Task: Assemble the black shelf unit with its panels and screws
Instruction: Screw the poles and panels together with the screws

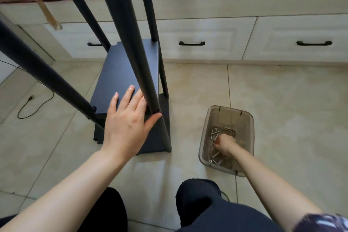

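Head view: black shelf unit (124,73) stands on the tiled floor (282,100) in front of a row of cream drawers (203,39) with black handles, its four dark poles (130,43) rising toward me past the upper shelf panel (120,75). I see my left hand (128,120) laid flat on the near end of that panel, fingers straight and slightly spread, thumb reaching out to the base of the nearest pole. A lower panel (158,137) shows beneath it, close to the floor. To the right of the unit, apart from it, sits a clear plastic tub (227,117) holding loose silver screws (214,133) and washers. My right hand (224,143) is down inside the tub among them, fingers curled under; whether they pinch a screw I cannot tell. My dark-trousered knees (199,196) fill the bottom edge, and a black cable (28,107) lies on the floor at left.
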Demonstrator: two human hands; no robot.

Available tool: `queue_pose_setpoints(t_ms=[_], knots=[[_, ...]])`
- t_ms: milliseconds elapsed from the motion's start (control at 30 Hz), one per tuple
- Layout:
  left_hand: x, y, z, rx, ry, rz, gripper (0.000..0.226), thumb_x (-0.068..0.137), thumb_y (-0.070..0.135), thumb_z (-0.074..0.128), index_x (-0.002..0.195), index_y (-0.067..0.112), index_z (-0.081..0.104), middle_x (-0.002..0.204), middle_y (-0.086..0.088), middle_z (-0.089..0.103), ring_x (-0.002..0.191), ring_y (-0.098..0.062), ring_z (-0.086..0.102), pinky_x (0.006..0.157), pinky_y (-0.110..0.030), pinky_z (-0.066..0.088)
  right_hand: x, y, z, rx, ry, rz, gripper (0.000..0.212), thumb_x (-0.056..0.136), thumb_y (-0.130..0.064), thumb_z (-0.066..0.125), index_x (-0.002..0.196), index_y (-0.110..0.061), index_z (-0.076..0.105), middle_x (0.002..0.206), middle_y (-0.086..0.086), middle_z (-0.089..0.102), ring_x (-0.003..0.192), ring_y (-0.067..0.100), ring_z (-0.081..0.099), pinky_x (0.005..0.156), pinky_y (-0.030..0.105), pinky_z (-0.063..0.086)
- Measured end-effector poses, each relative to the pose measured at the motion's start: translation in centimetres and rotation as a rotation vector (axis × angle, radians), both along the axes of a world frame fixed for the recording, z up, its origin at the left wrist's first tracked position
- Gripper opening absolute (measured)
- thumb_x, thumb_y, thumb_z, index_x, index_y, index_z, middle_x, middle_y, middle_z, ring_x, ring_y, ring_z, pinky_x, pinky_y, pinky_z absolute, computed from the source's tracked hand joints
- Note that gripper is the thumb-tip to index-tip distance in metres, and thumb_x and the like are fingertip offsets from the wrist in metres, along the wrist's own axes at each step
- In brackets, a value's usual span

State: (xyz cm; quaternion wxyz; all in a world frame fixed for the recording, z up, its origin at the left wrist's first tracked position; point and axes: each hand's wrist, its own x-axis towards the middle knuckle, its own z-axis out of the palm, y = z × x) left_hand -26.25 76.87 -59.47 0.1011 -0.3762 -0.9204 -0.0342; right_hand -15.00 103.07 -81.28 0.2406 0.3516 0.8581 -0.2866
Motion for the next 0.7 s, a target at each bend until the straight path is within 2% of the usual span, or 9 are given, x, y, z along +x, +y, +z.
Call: queue_pose_setpoints(t_ms=[67,200,300,400,533,633,700], knots=[[-0.1,-0.1,-0.1,0.0,0.009,-0.004,0.064,0.099,0.052,0.033,0.146,0.012,0.05,0.151,-0.007,0.05,0.148,-0.03,0.034,0.119,-0.056,0.025,-0.5,-0.1,-0.8,0.04,-0.012,0.009,0.029,0.098,-0.023,0.056,0.117,-0.001,0.06,0.122,0.02,0.065,0.114,0.035,0.062,0.089,0.033,0.047],[-0.1,-0.3,-0.4,0.005,0.024,-0.001,0.064,0.099,0.052,0.034,0.145,0.011,0.051,0.152,-0.007,0.048,0.148,-0.029,0.035,0.119,-0.054,0.027,-1.2,-0.3,-1.9,0.1,-0.011,-0.01,0.025,0.098,-0.015,0.051,0.118,-0.003,0.062,0.124,0.021,0.064,0.112,0.036,0.063,0.086,0.033,0.049],[-0.1,-0.3,-0.5,0.019,0.031,-0.005,0.063,0.099,0.051,0.036,0.143,0.009,0.053,0.151,-0.007,0.05,0.146,-0.03,0.037,0.117,-0.054,0.029,-1.3,-0.7,-2.3,0.11,-0.03,0.025,0.029,0.097,-0.007,0.046,0.122,-0.001,0.06,0.127,0.021,0.062,0.114,0.036,0.062,0.089,0.035,0.049],[0.0,-0.3,-0.4,0.028,0.019,0.0,0.062,0.099,0.051,0.038,0.143,0.011,0.053,0.151,-0.006,0.05,0.146,-0.03,0.037,0.117,-0.053,0.028,-1.1,-0.5,-2.2,0.094,-0.032,0.03,0.03,0.096,-0.007,0.047,0.123,0.0,0.06,0.126,0.022,0.062,0.113,0.036,0.063,0.089,0.036,0.05],[0.1,-0.4,0.3,0.054,-0.095,-0.002,0.061,0.1,0.054,0.035,0.146,0.016,0.05,0.155,0.0,0.045,0.151,-0.024,0.027,0.121,-0.048,0.019,-0.7,0.0,-0.1,0.059,0.004,0.049,0.017,0.092,-0.015,0.058,0.103,-0.004,0.066,0.104,0.019,0.067,0.103,0.034,0.066,0.079,0.032,0.048],[0.3,-0.8,0.8,0.098,-0.197,-0.003,0.057,0.098,0.05,0.042,0.148,0.022,0.048,0.159,0.006,0.038,0.154,-0.019,0.019,0.125,-0.042,0.012,-0.7,0.1,2.7,0.065,0.04,0.065,0.018,0.092,-0.013,0.06,0.106,-0.003,0.061,0.109,0.019,0.065,0.106,0.034,0.063,0.08,0.032,0.046],[0.9,-1.2,0.9,0.195,-0.242,-0.009,0.054,0.099,0.042,0.048,0.148,0.019,0.048,0.156,0.004,0.042,0.153,-0.018,0.02,0.124,-0.038,0.012,-0.8,-0.1,5.3,0.069,0.091,0.061,0.019,0.091,-0.011,0.059,0.106,0.0,0.063,0.109,0.021,0.067,0.104,0.034,0.064,0.076,0.029,0.044]])
